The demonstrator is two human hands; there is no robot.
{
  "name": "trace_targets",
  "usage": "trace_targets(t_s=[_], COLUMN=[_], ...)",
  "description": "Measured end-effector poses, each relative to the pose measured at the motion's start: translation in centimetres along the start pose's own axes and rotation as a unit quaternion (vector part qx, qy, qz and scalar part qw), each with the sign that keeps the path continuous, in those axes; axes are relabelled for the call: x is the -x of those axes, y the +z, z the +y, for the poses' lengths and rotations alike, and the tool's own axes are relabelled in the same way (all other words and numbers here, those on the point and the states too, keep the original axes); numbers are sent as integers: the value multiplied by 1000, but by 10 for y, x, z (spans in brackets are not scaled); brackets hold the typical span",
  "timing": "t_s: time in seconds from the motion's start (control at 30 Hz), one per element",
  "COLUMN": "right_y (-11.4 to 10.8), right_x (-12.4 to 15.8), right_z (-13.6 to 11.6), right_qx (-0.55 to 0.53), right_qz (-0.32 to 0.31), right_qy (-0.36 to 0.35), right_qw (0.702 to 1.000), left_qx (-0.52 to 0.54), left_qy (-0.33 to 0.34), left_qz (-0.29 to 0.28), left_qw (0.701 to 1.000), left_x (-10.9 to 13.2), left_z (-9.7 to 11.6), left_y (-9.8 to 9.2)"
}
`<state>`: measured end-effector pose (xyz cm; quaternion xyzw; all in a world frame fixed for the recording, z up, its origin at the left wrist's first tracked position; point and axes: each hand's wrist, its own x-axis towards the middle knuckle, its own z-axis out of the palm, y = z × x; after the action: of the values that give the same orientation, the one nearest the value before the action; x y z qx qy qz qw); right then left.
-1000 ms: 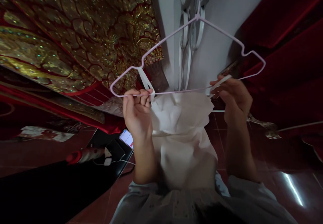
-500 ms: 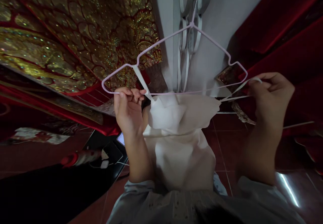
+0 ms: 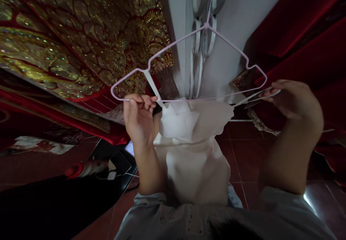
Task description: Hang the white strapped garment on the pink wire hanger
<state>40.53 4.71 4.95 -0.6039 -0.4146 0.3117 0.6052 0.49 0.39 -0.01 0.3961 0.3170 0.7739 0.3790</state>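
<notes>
The left hand (image 3: 139, 119) grips the lilac hanger (image 3: 207, 26) while the right hand (image 3: 294, 97) pinches the white garment (image 3: 198, 171)'s right strap (image 3: 241, 102), which could spring back if the fingertips slip.

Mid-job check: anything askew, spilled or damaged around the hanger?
The garment looks lopsided: its left strap sits in the hanger's notch, while the right strap is out of its notch, held out sideways by the right hand. No spill or damage shows, though the light is dim.
</notes>
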Motion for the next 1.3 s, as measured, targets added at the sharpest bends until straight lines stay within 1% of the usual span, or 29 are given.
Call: trace_targets(t_s=[0.03, 0.1, 0.13, 0.2, 0.3, 0.4, 0.47, 0.57, 0.63, 0.73, 0.83, 0.9, 0.97, 1.07, 1.13, 1.23, 1.3], right_y=[3, 10, 15, 22, 27, 24, 22, 22, 27, 42, 60, 69, 75, 76, 71, 63, 62], right_x=[-1, -1, 0, 2, 3, 1, 1, 6, 12, 22, 34, 42, 48, 51, 49, 42, 40], right_z=[-1, -5, -7, -9, -10, -11, -14, -21, -23, -23, -20, -19, -20, -26, -32, -42, -46], right_qx=[-42, -138, -176, -214, -191, -166, -148, -109, -104, -137, -168, -170, -153, -122, -120, -117, -115], right_qz=[11, 29, 37, 24, -5, -10, -25, -60, -76, -97, -137, -159, -160, -125, -118, -153, -196], right_qy=[31, 96, 95, 80, 38, -26, -45, -40, -36, -46, -57, -50, -49, -70, -76, -55, -23], right_qw=[999, 985, 979, 973, 981, 986, 988, 991, 991, 985, 974, 971, 974, 982, 983, 980, 974], left_qx=[2, 5, 5, 6, 15, 33, 43, 58, 63, 72, 70, 71, 71, 57, 56, 63, 58], left_qy=[1, 2, 2, 3, 3, 2, -2, -7, -10, -12, -9, -5, -3, -6, -6, -9, -11], left_qz=[1, 4, 6, 12, 13, 8, 3, -2, -2, 2, 5, 0, -4, 3, 3, -5, 4], left_qw=[1000, 1000, 1000, 1000, 1000, 999, 999, 998, 998, 997, 998, 997, 997, 998, 998, 998, 998], left_x=[0, 0, 0, 0, 0, 0, 0, 1, 1, 1, 1, 1, 1, 2, 2, 2, 3], left_z=[-1, -2, -2, -2, -1, 0, 0, -2, -3, -3, -2, -1, 0, -1, -3, -4, -4], left_y=[0, 0, 0, 0, 1, 2, 2, 1, 2, 3, 4, 4, 4, 4, 4, 6, 7])
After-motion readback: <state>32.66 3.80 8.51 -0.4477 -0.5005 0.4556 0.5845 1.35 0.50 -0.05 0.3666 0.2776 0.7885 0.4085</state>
